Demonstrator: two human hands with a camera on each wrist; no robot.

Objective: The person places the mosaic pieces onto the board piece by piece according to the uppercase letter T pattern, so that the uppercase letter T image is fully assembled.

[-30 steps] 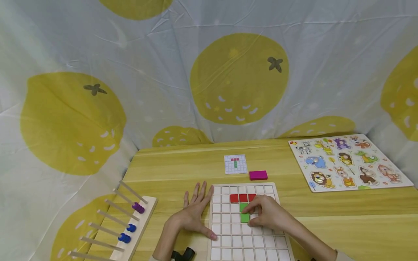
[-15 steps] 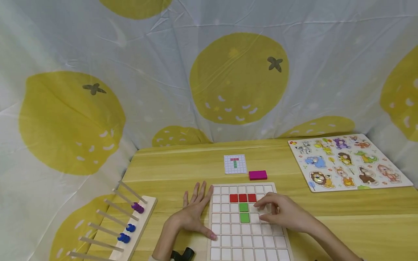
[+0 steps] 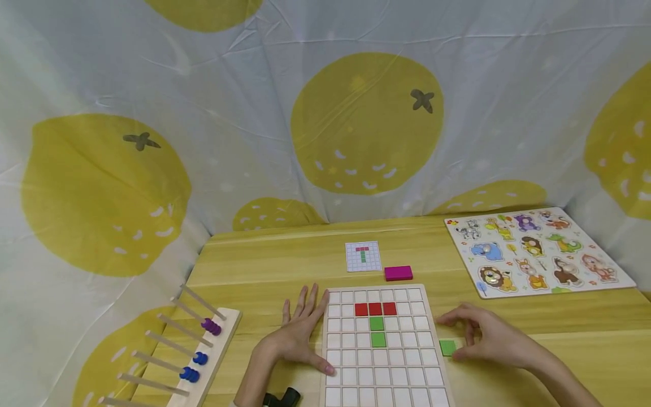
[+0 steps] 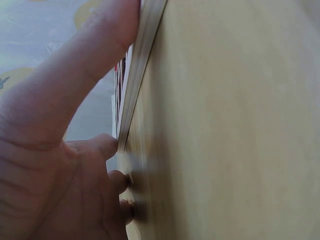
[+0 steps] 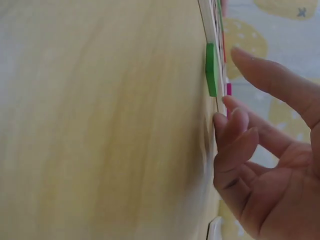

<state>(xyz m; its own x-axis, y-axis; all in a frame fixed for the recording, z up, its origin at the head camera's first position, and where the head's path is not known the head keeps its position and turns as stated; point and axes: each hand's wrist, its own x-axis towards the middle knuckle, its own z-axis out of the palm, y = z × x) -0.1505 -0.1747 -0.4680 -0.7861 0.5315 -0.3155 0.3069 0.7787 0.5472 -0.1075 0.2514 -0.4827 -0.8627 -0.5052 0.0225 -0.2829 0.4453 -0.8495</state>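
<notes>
My left hand [image 3: 294, 340] is spread at the left edge of a white-squared wooden grid board [image 3: 358, 376], its thumb and forefinger touching the frame. In the left wrist view the thumb [image 4: 75, 65] lies against the board's side. Three red tiles [image 3: 374, 309] form a row on the grid, with two green tiles [image 3: 378, 339] below the middle one. Right of the board a loose green tile [image 3: 447, 347] lies on the table. My right hand [image 3: 490, 339] hovers over it, thumb and forefinger apart; in the right wrist view the tile [image 5: 211, 70] sits clear of the fingers.
A pattern card [image 3: 363, 256] and a magenta block [image 3: 398, 273] lie behind the board. An animal puzzle board [image 3: 539, 254] is at the back right. A pegged bead rack [image 3: 216, 350] stands left, with a black object [image 3: 282, 398] near the front edge.
My right hand has moved away from the green tiles on the grid, rightward off the board to the loose green tile. The left hand stays in place.
</notes>
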